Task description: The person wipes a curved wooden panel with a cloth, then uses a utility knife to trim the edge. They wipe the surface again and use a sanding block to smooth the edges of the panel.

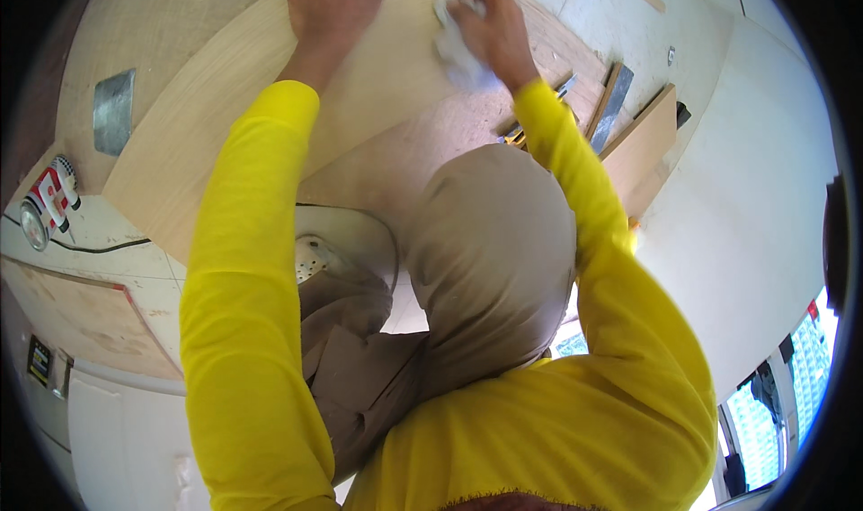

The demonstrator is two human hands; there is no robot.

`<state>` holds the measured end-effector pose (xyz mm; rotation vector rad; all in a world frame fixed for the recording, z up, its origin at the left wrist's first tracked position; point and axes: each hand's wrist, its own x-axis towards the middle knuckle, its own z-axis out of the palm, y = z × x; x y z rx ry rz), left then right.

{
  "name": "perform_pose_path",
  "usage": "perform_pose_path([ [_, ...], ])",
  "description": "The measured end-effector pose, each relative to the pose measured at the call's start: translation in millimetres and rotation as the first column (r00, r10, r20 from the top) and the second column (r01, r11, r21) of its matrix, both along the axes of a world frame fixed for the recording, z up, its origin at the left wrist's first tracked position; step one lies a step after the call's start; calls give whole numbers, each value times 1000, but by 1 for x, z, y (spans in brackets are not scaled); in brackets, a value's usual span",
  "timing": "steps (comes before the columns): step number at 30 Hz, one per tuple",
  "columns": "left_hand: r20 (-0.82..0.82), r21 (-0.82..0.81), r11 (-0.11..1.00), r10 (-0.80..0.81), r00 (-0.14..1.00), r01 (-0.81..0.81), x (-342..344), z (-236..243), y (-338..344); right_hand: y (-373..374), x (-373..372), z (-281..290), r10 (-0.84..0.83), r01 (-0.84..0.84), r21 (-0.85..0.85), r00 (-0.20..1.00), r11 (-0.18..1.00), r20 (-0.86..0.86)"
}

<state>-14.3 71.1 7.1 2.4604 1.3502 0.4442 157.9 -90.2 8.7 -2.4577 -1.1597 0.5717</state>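
White wad point(459, 54) in right hand point(494, 27).

Landmark: wood panel point(225, 106) | far part: left hand point(334, 8) | right side: right hand point(496, 33) with cloth point(460, 51) | left: metal plate point(113, 111) on wood sheet point(166, 17) | near-left: cable point(99, 249) on floor point(99, 273) | right, well apart: wood offcut point(649, 132) | near-right: person's knee point(494, 232)

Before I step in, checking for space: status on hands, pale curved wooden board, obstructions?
Bare right hand gripping crumpled white cloth-like wad. Bare left hand over board, fingers out of frame. Possible obstacle: grey rectangular plate beside board's left edge.
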Motion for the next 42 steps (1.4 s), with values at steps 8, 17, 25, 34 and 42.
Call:
perform_pose_path([
  [8, -6, 88, 996, 19, 1000, -19, -2, -10, 2, -73, -13, 23, 16, -24, -42, 984, 999, -176],
  [17, 15, 57, 998, 10, 1000, -11, -2, -4, 1, -7, 3, -1, -46, 49, 20, 993, 999, -109],
  [25, 83, 237, 971, 15, 996, -34, -1, -24, 2, 48, -7, 10, -49, 53, 137, 998, 989, -36],
  [34, -51, 65, 998, 5, 999, -1, -14, -43, 28, -31, -54, 19, -154, 154, -21, 987, 988, -38],
  [42, -69, 103, 994, -32, 997, 39, 6, -55, 31, 22, -65, 9, -98, 34, 279, 971, 960, 217],
])
